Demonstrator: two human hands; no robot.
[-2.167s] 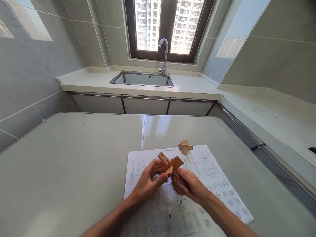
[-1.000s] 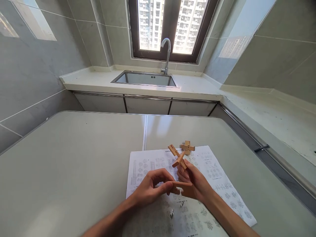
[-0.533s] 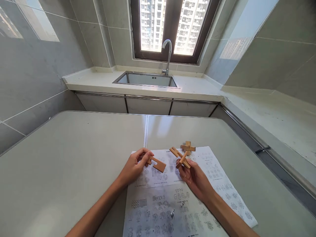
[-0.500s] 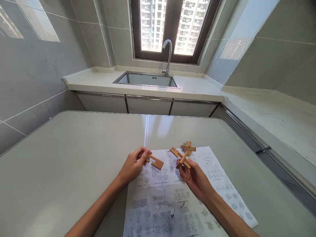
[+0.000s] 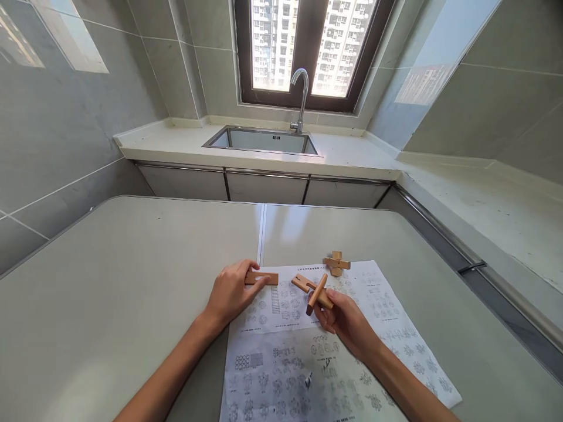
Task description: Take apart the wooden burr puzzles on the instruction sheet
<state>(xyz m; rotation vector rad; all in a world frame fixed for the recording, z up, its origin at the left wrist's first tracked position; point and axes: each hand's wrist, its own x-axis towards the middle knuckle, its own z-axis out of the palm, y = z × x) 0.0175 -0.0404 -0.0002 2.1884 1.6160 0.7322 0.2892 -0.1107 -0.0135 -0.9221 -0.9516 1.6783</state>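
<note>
My left hand pinches a flat wooden puzzle piece with a notch in its side, near the upper left of the printed sheet. In my right hand are two crossed wooden puzzle pieces: a flat slotted bar and a rod lying across it. Fingers hide the lower end of the slotted bar. Just beyond my right hand, at the sheet's top edge, stands an assembled wooden cross puzzle, touched by neither hand.
The pale table has a seam down its middle. Behind it is a counter with a sink and a tap below a window. Another counter with a metal rail runs along the right.
My left hand has turned its notched piece level and shifted it slightly left. My right hand has moved a little left and down with the crossed pieces, away from the cross puzzle.
</note>
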